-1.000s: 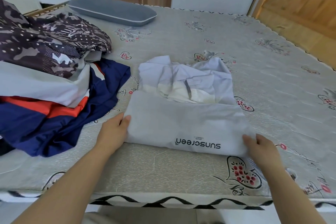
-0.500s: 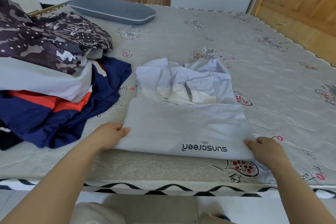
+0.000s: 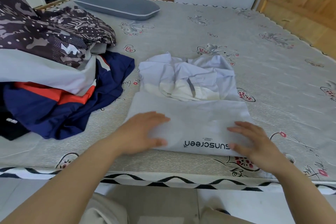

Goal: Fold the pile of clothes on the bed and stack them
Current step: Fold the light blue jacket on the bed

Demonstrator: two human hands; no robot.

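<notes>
**Both palms flat on the half-folded sunscreen jacket**

Head view: the pale lilac-grey jacket (image 3: 189, 114) lay near the front edge of the bed (image 3: 272, 71), its lower part folded up into a smooth band with the printed word "sunscreen" upside down to the camera. Beyond that band the jacket's upper part was rumpled, with a cream lining and a short grey strip showing in the creases.

The left hand (image 3: 143, 132) rested on the left end of the folded band, fingers straight and spread, palm down — pressing the cloth, gripping nothing. The right hand (image 3: 254, 143) lay the same way on the right end, fingers extended toward the left and covering the last letters of the print; its heel reached past the jacket's near edge onto the mattress cover. Both hands were slightly blurred.

To the left, well apart from the jacket, sat the pile of clothes (image 3: 54, 78) — a dark camouflage-and-dots piece on top, a light grey one under it, then orange and navy fabric spilling toward the jacket, and something black at the far left edge. The navy cloth came near the jacket's left side without touching it.

A grey pillow (image 3: 116, 6) lay at the far side of the bed. Wooden flooring showed at upper right.
</notes>
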